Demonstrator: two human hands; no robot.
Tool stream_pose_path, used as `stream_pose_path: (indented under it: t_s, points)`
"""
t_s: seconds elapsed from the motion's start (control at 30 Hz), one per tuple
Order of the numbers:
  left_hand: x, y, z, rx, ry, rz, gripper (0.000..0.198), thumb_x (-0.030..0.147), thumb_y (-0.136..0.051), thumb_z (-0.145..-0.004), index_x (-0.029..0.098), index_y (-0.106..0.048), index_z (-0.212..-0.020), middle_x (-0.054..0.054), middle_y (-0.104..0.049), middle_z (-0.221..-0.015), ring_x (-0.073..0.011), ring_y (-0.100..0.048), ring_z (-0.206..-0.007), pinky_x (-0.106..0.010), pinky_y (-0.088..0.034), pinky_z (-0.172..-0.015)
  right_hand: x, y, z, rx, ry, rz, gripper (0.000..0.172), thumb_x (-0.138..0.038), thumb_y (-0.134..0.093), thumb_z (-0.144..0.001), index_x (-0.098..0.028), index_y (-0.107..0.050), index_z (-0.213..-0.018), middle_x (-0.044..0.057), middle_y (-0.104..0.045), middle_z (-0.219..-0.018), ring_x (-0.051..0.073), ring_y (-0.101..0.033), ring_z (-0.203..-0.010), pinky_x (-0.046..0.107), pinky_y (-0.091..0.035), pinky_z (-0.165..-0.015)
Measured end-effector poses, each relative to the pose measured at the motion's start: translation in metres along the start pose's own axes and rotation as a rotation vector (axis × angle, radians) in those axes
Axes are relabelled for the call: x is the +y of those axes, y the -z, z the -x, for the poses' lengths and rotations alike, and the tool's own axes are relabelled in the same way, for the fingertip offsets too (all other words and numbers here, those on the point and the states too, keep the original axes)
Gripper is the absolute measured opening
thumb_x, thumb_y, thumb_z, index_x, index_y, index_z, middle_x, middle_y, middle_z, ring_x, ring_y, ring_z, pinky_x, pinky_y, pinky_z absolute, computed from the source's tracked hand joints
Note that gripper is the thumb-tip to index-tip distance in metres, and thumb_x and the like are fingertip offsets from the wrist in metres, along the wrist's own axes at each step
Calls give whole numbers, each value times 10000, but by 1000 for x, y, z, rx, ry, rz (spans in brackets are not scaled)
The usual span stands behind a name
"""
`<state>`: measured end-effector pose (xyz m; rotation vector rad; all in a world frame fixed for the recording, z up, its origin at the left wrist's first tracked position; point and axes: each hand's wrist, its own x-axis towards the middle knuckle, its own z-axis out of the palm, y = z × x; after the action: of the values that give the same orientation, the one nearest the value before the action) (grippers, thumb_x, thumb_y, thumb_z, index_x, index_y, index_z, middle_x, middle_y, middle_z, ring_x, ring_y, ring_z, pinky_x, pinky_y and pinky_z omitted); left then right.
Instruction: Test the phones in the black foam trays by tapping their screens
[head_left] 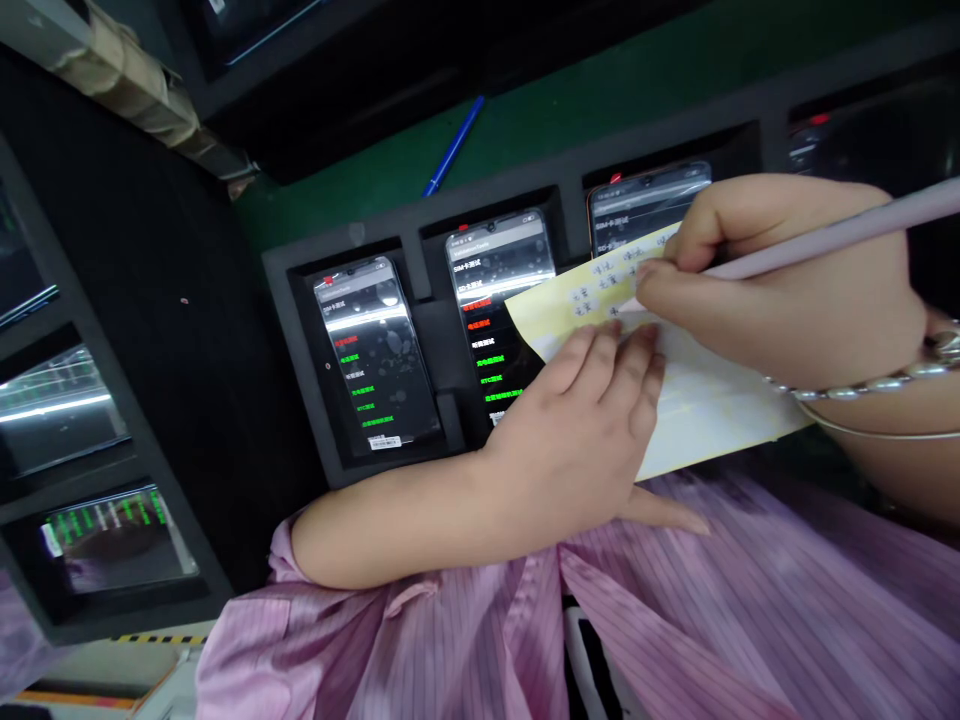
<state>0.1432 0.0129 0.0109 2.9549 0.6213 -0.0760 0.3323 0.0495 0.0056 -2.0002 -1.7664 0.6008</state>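
Note:
A yellow sheet of paper (697, 400) with rows of handwriting lies over the right part of a dark foam tray (427, 340). My left hand (577, 430) rests flat on the sheet's left part, palm down, with its thumb stretched out below. Pinched in my right hand (787, 280) is a pale pink pen (832, 238), its tip on the paper beside the written characters. Two phones, one at the left (379, 350) and one in the middle (499, 300), show lists in green, red and white. A third phone (649, 200) is partly covered by paper and hand.
A blue pen (454, 146) lies on the green surface (360, 190) behind the tray. Another foam tray (142, 420) with phones stands at the left. At the far right, a dark device (885, 150) sits in its slot. A wrapped post (142, 90) crosses the upper left.

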Motion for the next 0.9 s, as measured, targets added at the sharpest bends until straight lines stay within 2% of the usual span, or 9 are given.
stream_pose_path:
  t_s: [0.2, 0.33, 0.43, 0.7, 0.9]
  points:
    - [1, -2, 1, 19, 9, 3, 1177, 930, -258, -909, -34, -455, -1555, -234, -472, -1613, -384, -430, -1492, -470, -228, -1287, -3, 1, -1, 9, -9, -51, 299, -145, -688, -734, -206, -447, -569, -30, -456, -551, 79, -373, -532, 300, -345, -511]
    - [1, -3, 1, 32, 12, 17, 1208, 957, -301, -875, -31, -467, -1548, -225, -478, -1613, -374, -437, -1492, -454, -225, -1295, -2, 1, -2, 17, -20, -24, 300, -169, -669, -748, -206, -430, -571, -27, -453, -560, 84, -389, -545, 301, -357, -526]
    - [0, -2, 0, 32, 8, 20, 1175, 937, -284, -899, -28, -474, -1544, -225, -475, -1616, -374, -441, -1495, -461, -223, -1293, -2, 1, -3, 4, -32, 8, 309, -212, -668, -770, -208, -425, -579, -22, -461, -570, 94, -404, -551, 306, -374, -536]
    - [-1, 0, 1, -1, -11, 5, 1141, 896, -244, -940, -42, -443, -1560, -251, -465, -1612, -401, -421, -1491, -491, -227, -1274, -1, 3, -1, 13, -6, 20, 319, -129, -702, -729, -216, -437, -573, -24, -452, -555, 105, -413, -541, 331, -380, -533]
    - [-1, 1, 1, -21, -19, 2, 1122, 886, -241, -949, -30, -432, -1569, -241, -431, -1638, -398, -408, -1506, -490, -208, -1283, 3, 4, -1, 88, -65, -22, 273, -151, -702, -729, -213, -480, -583, -15, -500, -584, 106, -431, -562, 339, -365, -560]
